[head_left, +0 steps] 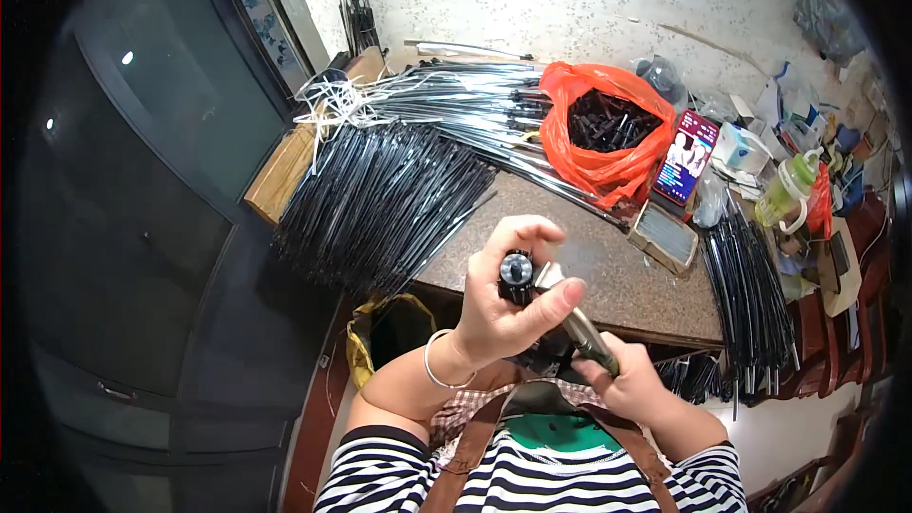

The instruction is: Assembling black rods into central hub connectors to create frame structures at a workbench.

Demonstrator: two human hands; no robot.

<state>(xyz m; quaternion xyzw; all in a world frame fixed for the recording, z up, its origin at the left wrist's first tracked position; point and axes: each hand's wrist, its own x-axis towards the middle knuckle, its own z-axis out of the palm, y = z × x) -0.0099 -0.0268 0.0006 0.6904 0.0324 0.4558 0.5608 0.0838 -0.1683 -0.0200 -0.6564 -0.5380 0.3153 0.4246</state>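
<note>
My left hand (489,309), a white bangle at its wrist, curls around a black round part with a silver ring-shaped end (516,270). The end faces upward; whatever lies below it is hidden by my palm and fingers. Closed around the handles of a metal pliers-like tool (587,334) is my right hand (631,382). The tool's far end reaches up between my left thumb and fingers, close beside the black part. Whether it touches that part, I cannot tell. Both hands are held in front of the table's near edge.
On the brown table (622,290) lie thin black rods (380,204) and silvery rods (465,95). A red plastic bag (579,171) holds small black pieces. Right of it are a phone (686,160), a small box (663,236), more rods (746,294) and a green bottle (790,188).
</note>
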